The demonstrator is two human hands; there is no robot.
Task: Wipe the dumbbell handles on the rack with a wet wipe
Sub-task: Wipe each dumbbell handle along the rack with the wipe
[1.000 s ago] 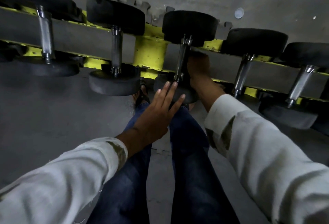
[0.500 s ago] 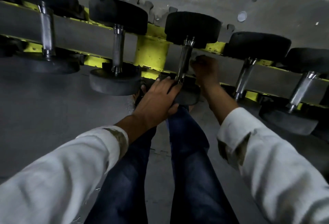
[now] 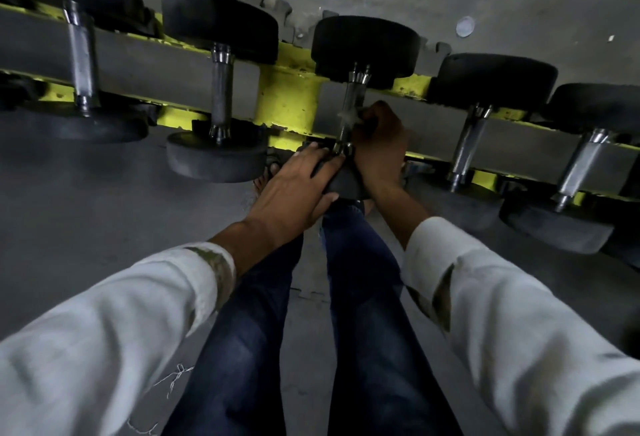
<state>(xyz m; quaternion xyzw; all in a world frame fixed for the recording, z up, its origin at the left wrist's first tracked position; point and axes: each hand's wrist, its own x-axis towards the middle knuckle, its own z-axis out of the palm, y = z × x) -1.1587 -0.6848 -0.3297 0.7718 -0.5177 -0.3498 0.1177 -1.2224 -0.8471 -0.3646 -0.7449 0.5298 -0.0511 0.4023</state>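
Observation:
Several black dumbbells with steel handles lie across a yellow and grey rack [image 3: 291,99]. The middle dumbbell [image 3: 363,47] is the one under my hands. My left hand [image 3: 298,182] grips its near black head from the left, fingers over the top and thumb below. My right hand [image 3: 377,137] is curled round the steel handle [image 3: 349,96], and a scrap of white wet wipe [image 3: 347,116] shows between the fingers and the handle. Most of the wipe is hidden inside the right hand.
Two dumbbells [image 3: 221,89] sit to the left and two dumbbells [image 3: 471,137] to the right, close together on the rack. Grey floor mats [image 3: 86,213] lie below. My legs in blue jeans [image 3: 363,297] stand right in front of the rack.
My left hand moved forward from open air onto the near head of the middle dumbbell and closed on it. My right hand stayed wrapped on the handle, shifting slightly along it.

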